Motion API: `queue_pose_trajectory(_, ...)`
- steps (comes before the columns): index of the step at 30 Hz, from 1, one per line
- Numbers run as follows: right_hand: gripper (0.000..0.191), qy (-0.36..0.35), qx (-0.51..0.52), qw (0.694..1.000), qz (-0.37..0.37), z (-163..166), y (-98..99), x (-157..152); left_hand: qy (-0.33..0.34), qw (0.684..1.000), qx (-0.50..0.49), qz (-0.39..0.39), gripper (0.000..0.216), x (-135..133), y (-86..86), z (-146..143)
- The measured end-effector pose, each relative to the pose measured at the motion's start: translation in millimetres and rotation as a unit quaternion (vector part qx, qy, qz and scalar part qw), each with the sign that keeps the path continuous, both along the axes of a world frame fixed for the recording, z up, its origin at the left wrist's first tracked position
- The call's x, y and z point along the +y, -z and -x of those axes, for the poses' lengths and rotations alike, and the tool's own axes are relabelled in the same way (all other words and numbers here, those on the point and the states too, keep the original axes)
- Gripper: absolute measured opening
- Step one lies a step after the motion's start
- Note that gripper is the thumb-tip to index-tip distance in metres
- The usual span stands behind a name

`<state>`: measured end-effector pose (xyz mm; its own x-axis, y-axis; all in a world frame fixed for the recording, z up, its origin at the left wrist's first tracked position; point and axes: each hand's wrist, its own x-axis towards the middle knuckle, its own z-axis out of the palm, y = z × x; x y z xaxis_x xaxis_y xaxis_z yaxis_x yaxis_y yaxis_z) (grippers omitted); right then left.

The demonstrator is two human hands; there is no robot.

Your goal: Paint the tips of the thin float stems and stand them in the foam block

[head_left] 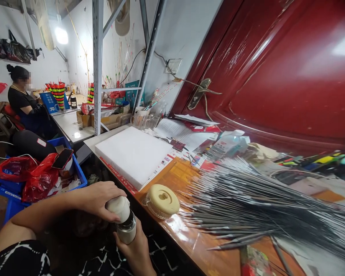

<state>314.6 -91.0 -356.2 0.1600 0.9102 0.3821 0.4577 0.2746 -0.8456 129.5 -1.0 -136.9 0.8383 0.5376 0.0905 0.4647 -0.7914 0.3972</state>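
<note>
Okay, clock positions are from the jar. Up around 10 o'clock we've got a blue crate (pixel 81 175) with red plastic bags (pixel 43 182) and a dark phone (pixel 62 158) on the pile, and another person (pixel 20 97) sits farther back. Then our hands: the left hand (pixel 103 201) is curled over a white cap (pixel 117 209), gripping it from above. It's tilted at the mouth of the pale jar (pixel 127 234), with a dark band showing between. Our right hand (pixel 138 245) wraps the jar body from below, just off the surface's (pixel 199 245) near edge. At 12 there's a white slab (pixel 133 151), near 2 a round cream lid (pixel 164 197) on a clear tub, and towards 3 a big heap of thin dark rods (pixel 253 199), pale tips pointing our way.
</note>
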Motion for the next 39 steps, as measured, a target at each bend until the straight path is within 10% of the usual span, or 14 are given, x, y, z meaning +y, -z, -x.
queue_pose_trajectory(25, 0.060, -0.063, 0.020, 0.998, 0.005, 1, -25.7, -2, -0.041, 0.998, 0.053, -0.015, 0.056, 8, -4.1, -8)
queue_pose_trajectory(39, 0.060, -0.077, 0.050, 0.995, 0.034, 2, -40.3, -1, 0.066, 0.996, 0.053, 0.004, 0.068, 8, -2.9, -15)
